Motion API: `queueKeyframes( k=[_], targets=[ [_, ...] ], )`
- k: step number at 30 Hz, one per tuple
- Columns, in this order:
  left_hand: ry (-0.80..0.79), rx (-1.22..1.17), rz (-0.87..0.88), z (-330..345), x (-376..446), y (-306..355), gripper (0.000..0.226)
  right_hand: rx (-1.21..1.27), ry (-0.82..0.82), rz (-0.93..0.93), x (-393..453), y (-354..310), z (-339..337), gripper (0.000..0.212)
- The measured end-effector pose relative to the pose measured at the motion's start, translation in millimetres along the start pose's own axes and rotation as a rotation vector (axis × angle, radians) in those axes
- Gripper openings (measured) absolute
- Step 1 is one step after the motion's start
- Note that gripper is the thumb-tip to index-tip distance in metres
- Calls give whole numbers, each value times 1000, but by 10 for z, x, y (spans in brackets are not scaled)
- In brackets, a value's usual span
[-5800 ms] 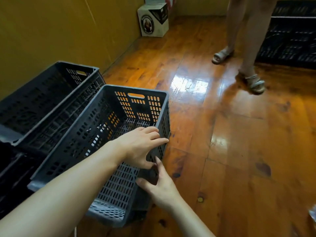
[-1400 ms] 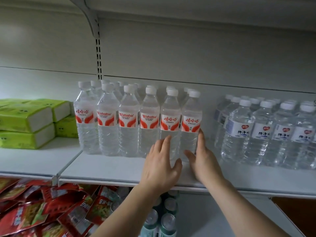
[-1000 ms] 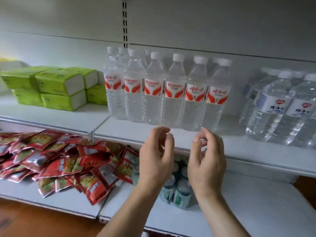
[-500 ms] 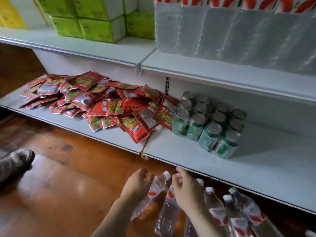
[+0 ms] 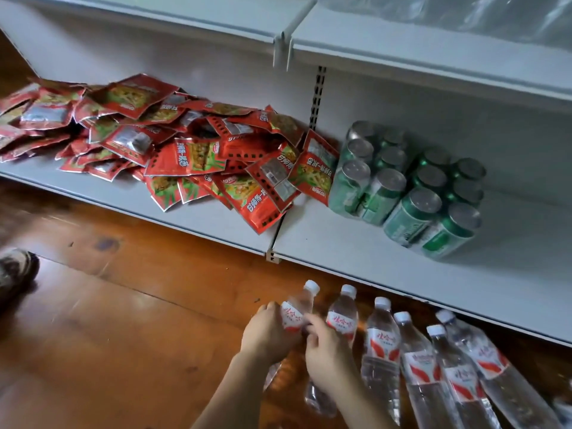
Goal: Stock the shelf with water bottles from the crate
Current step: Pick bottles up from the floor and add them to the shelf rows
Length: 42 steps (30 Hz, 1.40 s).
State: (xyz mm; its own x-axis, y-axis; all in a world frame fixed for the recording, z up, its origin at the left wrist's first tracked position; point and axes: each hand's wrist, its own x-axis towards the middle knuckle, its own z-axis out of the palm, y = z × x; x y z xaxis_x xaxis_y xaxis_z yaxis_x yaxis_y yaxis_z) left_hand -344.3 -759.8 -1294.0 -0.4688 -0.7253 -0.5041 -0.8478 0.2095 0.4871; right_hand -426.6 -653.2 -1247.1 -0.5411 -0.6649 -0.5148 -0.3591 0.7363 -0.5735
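Several clear water bottles with red-and-white labels lie side by side on the wooden floor (image 5: 130,329), caps pointing toward the bottom shelf (image 5: 356,252). My left hand (image 5: 266,334) grips the leftmost water bottle (image 5: 294,314) around its label. My right hand (image 5: 328,351) lies over the second water bottle (image 5: 342,322) with its fingers curled round the body. The other bottles (image 5: 382,342) to the right lie untouched. No crate is in view.
Red snack packets (image 5: 173,150) are heaped on the bottom shelf's left part, and wrapped packs of green cans (image 5: 408,193) stand on its right. The upper shelf (image 5: 433,54) juts out above. A shoe (image 5: 15,270) sits on the floor at far left.
The view has dropped from the stocked upper shelf to the floor. Both hands came down to the lying bottles and have now closed on the two leftmost ones.
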Motion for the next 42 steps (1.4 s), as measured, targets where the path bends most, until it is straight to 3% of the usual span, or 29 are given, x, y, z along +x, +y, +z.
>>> queueKeyframes(
  k=[4, 10, 14, 21, 28, 30, 34, 42],
  targets=[
    [81, -213, 104, -130, -167, -67, 67, 84, 92, -118, 32, -59, -196, 7],
    [312, -451, 191, -395, -578, 334, 56, 200, 190, -278, 5, -275, -503, 12],
    [491, -570, 263, -730, -741, 709, 49, 406, 209, -431, -140, -626, -911, 3],
    [717, -754, 447, -1402, -1069, 1339, 42, 458, 175, -686, -527, -1039, -1643, 28],
    [865, -878, 666, -2108, -1330, 1944, 47, 275, 374, -969, -812, -1400, -2113, 70],
    [871, -878, 722, -2287, -1362, 2105, 51, 233, 471, -1001, -847, -1531, -2207, 78],
    [849, -867, 829, -2634, -1375, 2384, 50, 135, 515, -968, -878, -1819, -2429, 101],
    [827, -745, 935, -3300, -1201, 2794, 47, 98, 723, -1012, -632, -2403, -2839, 98]
  ],
)
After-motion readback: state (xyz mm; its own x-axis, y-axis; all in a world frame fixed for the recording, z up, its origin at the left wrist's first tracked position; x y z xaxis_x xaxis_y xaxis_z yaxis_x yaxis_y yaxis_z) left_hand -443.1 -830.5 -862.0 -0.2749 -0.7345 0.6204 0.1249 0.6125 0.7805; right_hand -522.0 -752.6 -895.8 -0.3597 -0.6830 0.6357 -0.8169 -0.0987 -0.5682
